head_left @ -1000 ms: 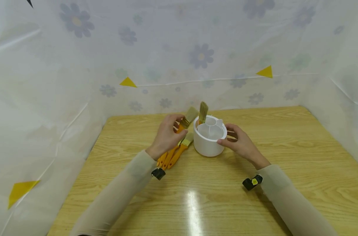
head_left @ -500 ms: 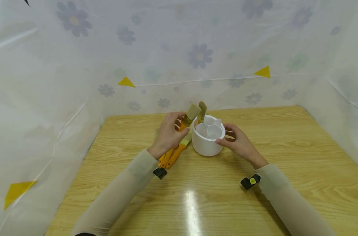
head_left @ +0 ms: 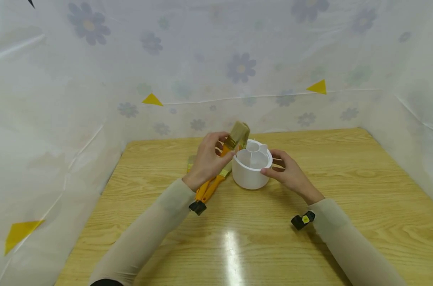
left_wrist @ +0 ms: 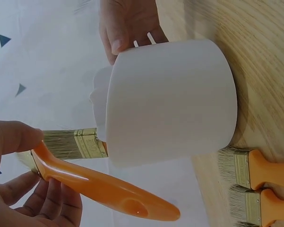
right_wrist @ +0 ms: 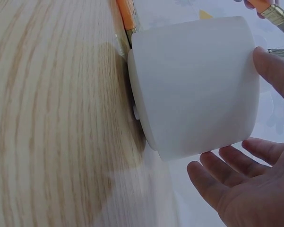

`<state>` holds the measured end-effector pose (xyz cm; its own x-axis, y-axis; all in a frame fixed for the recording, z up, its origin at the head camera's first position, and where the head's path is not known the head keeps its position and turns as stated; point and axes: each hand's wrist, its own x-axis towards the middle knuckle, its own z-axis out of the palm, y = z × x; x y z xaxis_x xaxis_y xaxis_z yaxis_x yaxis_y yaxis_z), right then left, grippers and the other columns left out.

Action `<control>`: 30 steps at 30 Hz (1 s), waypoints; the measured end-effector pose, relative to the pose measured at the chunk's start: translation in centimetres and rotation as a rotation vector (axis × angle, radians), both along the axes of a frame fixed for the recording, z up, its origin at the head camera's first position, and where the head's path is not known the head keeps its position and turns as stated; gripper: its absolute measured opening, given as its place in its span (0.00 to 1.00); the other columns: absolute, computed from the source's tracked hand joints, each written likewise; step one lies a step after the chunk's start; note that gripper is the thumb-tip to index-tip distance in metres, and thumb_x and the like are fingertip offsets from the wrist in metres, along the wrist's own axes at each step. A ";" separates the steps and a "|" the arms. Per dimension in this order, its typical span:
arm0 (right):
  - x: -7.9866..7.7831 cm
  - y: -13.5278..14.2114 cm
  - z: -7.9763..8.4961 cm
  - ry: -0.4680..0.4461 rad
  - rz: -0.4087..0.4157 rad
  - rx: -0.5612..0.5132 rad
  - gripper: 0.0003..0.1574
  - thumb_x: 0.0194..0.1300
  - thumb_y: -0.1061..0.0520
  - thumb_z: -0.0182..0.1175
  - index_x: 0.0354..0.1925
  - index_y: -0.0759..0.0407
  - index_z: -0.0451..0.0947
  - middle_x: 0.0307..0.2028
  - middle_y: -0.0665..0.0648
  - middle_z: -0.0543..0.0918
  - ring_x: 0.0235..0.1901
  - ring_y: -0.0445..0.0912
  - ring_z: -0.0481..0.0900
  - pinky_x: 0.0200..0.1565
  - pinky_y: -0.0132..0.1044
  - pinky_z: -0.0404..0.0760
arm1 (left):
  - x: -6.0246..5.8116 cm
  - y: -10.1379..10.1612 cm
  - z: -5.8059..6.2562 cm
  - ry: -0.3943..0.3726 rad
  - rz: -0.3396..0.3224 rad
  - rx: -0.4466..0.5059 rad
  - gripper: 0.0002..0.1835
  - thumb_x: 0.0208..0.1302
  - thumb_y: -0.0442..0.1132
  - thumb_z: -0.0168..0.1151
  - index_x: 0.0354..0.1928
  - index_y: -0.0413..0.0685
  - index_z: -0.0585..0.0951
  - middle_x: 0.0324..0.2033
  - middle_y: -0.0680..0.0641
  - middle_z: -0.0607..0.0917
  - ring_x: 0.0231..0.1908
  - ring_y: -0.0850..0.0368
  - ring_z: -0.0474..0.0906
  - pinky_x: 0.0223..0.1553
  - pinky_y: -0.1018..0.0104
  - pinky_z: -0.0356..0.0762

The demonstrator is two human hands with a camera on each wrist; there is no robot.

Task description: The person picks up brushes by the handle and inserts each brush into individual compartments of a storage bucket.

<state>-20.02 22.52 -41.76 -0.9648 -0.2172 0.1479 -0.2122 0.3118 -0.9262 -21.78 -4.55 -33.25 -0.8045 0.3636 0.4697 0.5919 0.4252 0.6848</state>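
Observation:
My left hand (head_left: 209,161) pinches a paintbrush (head_left: 237,131) near the metal ferrule, bristles up. In the left wrist view its orange handle (left_wrist: 104,187) hangs down outside the wall of a white round divided holder (head_left: 250,178). One more paintbrush (left_wrist: 61,144) stands in the holder with bristles up, partly hidden behind the held brush in the head view. My right hand (head_left: 291,171) holds the holder's right side, thumb at the rim and fingers spread along the wall. The holder stands upright on the table; inside are white partitions and a round central tube.
Several orange-handled paintbrushes (head_left: 213,187) lie on the wooden table (head_left: 273,238) left of the holder, partly under my left hand and wrist. A flower-patterned sheet (head_left: 202,71) with yellow triangles (head_left: 318,87) rises behind the table's back edge.
My left hand has moved up and right with the paintbrush, whose bristles now overlap the brush standing in the holder. My right hand keeps its hold on the holder.

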 end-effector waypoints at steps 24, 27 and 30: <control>0.0 0.1 0.1 -0.007 0.000 -0.016 0.44 0.60 0.49 0.67 0.68 0.57 0.58 0.65 0.60 0.64 0.63 0.61 0.65 0.57 0.54 0.71 | -0.3 1.9 1.6 0.011 -0.005 0.032 0.26 0.60 0.38 0.65 0.60 0.42 0.72 0.47 0.45 0.75 0.40 0.55 0.73 0.39 0.68 0.77; 0.0 0.1 0.0 -0.005 -0.001 -0.016 0.44 0.61 0.49 0.67 0.68 0.56 0.58 0.65 0.59 0.64 0.63 0.60 0.65 0.57 0.53 0.71 | -0.4 2.1 1.6 0.007 -0.013 0.040 0.25 0.60 0.38 0.65 0.60 0.42 0.72 0.47 0.46 0.75 0.40 0.56 0.73 0.40 0.67 0.78; 0.0 0.1 0.0 -0.005 0.002 -0.018 0.43 0.60 0.49 0.67 0.68 0.56 0.59 0.65 0.59 0.64 0.64 0.60 0.65 0.57 0.53 0.71 | -0.5 2.3 1.7 0.005 -0.019 0.046 0.25 0.60 0.38 0.65 0.59 0.42 0.72 0.47 0.46 0.75 0.40 0.56 0.72 0.40 0.67 0.78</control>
<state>-20.04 22.63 -41.74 -0.9651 -0.2165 0.1470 -0.2081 0.2947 -0.9326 -22.28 -2.28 -31.59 -0.7952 0.3563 0.4907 0.6032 0.3819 0.7002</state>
